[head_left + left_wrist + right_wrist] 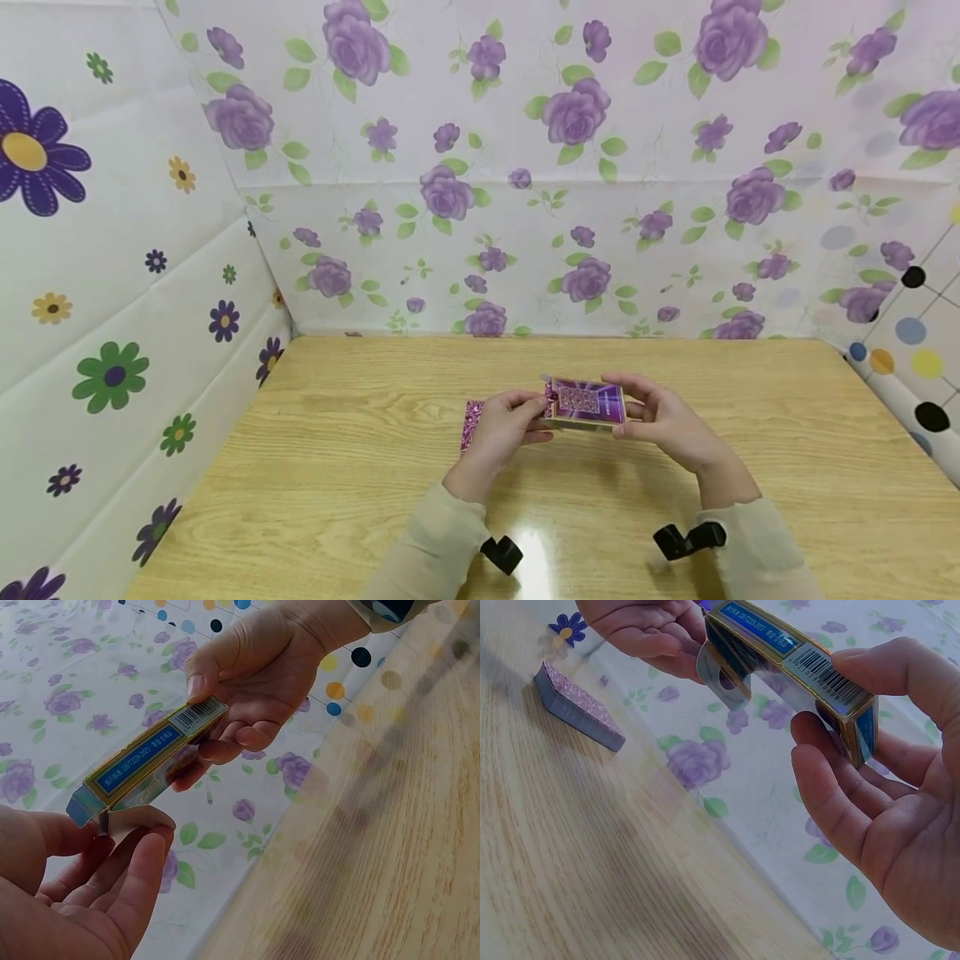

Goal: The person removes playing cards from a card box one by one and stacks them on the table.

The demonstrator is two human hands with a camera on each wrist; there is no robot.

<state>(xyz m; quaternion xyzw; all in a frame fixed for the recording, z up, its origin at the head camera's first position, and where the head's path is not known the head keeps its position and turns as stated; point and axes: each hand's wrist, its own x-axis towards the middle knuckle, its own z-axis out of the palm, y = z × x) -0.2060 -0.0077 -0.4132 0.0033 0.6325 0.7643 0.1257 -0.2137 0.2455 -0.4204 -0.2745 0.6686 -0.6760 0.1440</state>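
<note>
A purple and gold playing-card box (588, 402) is held up over the table between both hands. Fingers and thumb of my right hand (670, 427) grip its right end, close to the barcode seen in the wrist views. At the other end, my left hand (497, 427) pinches the box by its opened end, where a pale curved flap (718, 681) hangs out. Through the right wrist view, the box looks hollow behind its cut-out side. A deck of cards (581, 709) with pink patterned backs lies on the table, partly hidden behind the left hand in the head view.
The wood-grain table (337, 467) ends at a back wall covered in purple-flowered sheeting (517, 250). Sheeting with daisies (112, 375) lines the left side, and dotted sheeting (911, 367) the right. Black wrist cameras (686, 542) sit at both sleeves.
</note>
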